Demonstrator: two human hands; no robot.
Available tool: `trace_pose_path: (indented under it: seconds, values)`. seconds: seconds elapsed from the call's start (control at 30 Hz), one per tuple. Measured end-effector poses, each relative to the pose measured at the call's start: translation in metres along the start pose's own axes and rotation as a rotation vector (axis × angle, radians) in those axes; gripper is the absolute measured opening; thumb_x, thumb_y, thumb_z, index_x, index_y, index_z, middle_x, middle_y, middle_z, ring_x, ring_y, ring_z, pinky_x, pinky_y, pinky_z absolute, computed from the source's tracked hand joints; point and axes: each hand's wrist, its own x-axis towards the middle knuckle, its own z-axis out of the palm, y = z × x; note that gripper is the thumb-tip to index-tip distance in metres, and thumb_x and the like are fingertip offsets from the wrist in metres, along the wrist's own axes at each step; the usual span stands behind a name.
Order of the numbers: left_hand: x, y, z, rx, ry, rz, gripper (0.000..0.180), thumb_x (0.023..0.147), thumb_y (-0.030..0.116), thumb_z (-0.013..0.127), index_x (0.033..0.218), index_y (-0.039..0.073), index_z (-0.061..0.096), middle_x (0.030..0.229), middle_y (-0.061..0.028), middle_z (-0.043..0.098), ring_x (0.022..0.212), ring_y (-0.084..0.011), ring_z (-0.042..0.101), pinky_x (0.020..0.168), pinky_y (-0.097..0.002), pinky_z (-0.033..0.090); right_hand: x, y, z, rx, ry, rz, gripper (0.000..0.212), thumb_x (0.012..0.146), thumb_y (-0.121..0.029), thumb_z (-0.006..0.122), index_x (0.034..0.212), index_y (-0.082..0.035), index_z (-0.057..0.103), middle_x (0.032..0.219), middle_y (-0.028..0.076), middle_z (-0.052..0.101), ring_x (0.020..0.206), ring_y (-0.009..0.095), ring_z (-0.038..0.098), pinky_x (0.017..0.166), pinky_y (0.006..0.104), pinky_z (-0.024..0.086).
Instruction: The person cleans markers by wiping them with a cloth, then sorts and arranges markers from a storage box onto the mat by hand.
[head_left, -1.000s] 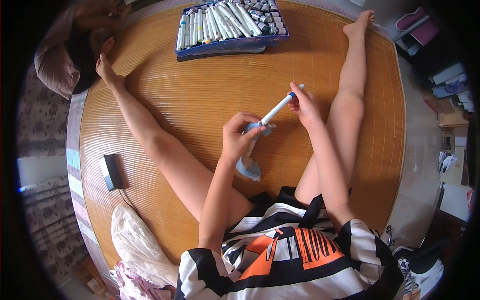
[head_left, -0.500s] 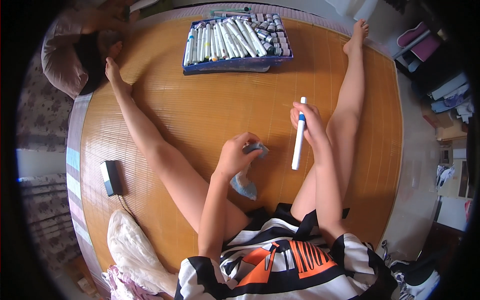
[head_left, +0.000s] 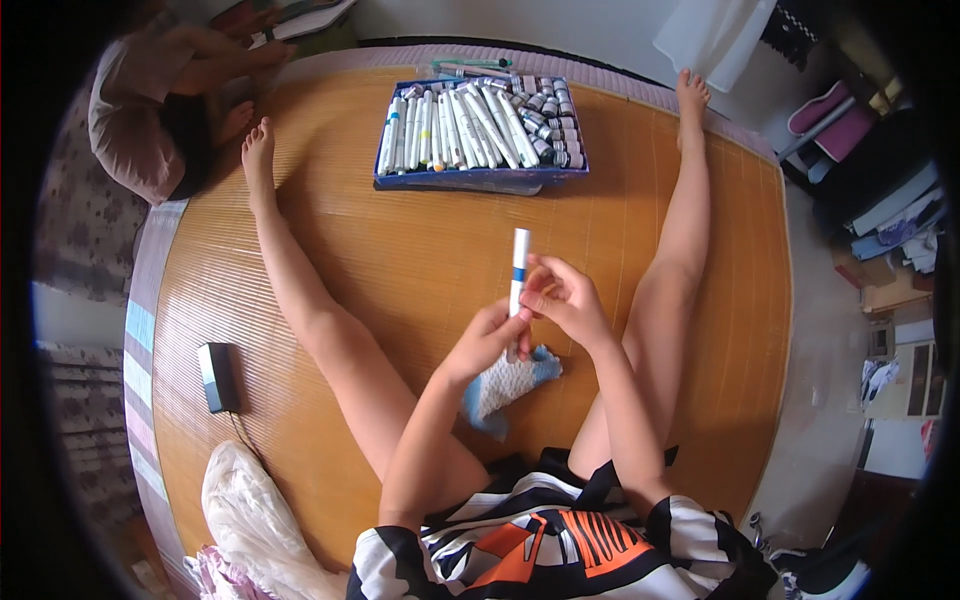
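Brown mat (head_left: 400,250) below white marker (head_left: 519,262) (lower end unseen among fingers (head_left: 521,315))

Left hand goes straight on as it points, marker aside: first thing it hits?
Probably the right hand, just up and right of the left hand in the picture; exact depth between them is unclear from this one view.

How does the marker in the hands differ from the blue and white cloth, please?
The marker is slim and straight, while the cloth is broad and crumpled. The marker looks smooth; the cloth looks bumpy. The marker has a blue band; the cloth has larger blue areas. Both show white and blue.
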Motion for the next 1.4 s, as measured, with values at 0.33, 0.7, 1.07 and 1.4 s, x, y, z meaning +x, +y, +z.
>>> trace_pose_path:
  seconds: [0.33, 0.7, 1.07, 1.4]
  values:
    - [0.033, 0.034, -0.066, -0.368, 0.162, 0.054, 0.030, 0.079, 0.031, 0.032, 0.069, 0.004, 0.041, 0.050, 0.0001, 0.033, 0.045, -0.0089, 0.030, 0.043, -0.0202, 0.027, -0.008, 0.020, -0.011, -0.442, -0.039, -0.020, 0.031, 0.068, -0.017, 0.053, 0.091, 0.002, 0.045, 0.071, 0.006, 0.050, 0.063, 0.011, 0.047, 0.057, 0.0210, 0.038]
    - [0.019, -0.009, -0.112, -0.024, 0.561, 0.244, 0.022, 0.079, 0.020, 0.034, 0.080, 0.001, 0.043, 0.063, -0.0038, 0.046, 0.052, -0.0095, 0.044, 0.048, -0.0195, 0.037, 0.021, 0.006, 0.015, -0.500, -0.007, -0.159, 0.023, 0.069, -0.009, 0.051, 0.089, 0.000, 0.047, 0.078, 0.005, 0.048, 0.065, 0.009, 0.048, 0.057, 0.0188, 0.038]
    - [0.030, -0.033, -0.133, 1.017, 1.140, 0.369, 0.015, 0.063, 0.012, 0.055, 0.073, 0.003, 0.049, 0.067, -0.0095, 0.045, 0.061, -0.0225, 0.046, 0.054, -0.0293, 0.038, 0.026, 0.002, 0.000, -0.543, 0.096, -0.241, 0.016, 0.068, -0.005, 0.050, 0.083, 0.001, 0.048, 0.077, 0.007, 0.048, 0.062, 0.010, 0.049, 0.053, 0.0181, 0.038]
    - [0.033, -0.026, -0.150, 0.893, 1.376, 0.124, 0.018, 0.060, 0.016, 0.058, 0.072, 0.005, 0.051, 0.068, -0.0080, 0.045, 0.069, -0.0227, 0.044, 0.061, -0.0308, 0.037, 0.041, 0.004, 0.019, -0.438, 0.153, -0.267, 0.010, 0.069, -0.004, 0.049, 0.078, 0.001, 0.049, 0.077, 0.006, 0.047, 0.060, 0.010, 0.049, 0.053, 0.0187, 0.039]
